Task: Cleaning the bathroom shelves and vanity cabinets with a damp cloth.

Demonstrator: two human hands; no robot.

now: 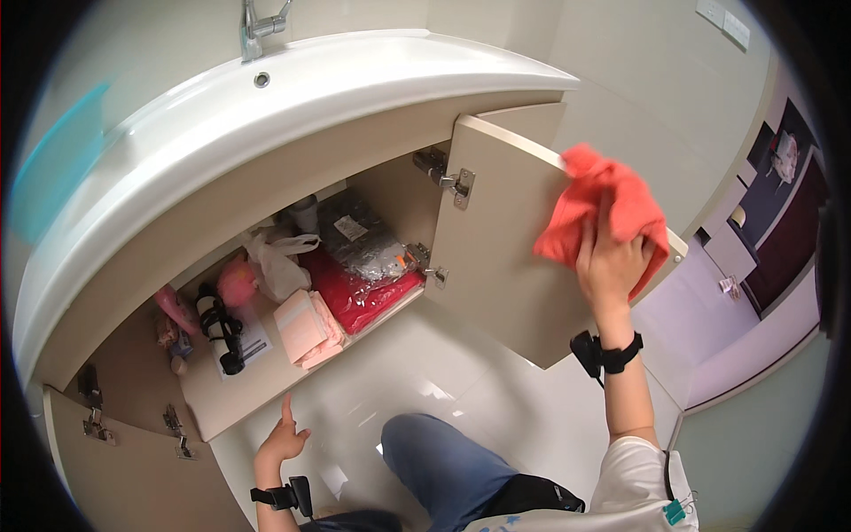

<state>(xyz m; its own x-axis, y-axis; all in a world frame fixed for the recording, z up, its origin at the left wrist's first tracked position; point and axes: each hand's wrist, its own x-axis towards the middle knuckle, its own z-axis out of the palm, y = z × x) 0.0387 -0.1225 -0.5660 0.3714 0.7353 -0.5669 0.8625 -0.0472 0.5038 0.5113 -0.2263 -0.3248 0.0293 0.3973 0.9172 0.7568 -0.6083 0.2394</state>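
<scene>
My right hand (612,262) is spread over a red cloth (601,182) and presses it against the inner face of the open right cabinet door (510,239), near its upper outer edge. Part of the cloth bunches up past the fingertips over the door's top edge. My left hand (282,441) is empty, its index finger stretched out and the thumb apart. It hovers low, just in front of the cabinet's bottom shelf (235,399), without holding anything.
Inside the cabinet lie a pink folded pack (306,326), a red plastic-wrapped bundle (363,297), a white plastic bag (279,264), a pink round thing (237,282) and a black-and-white cylinder (217,328). The left door (133,479) stands open. Above is a white sink (355,66) with a faucet (257,27).
</scene>
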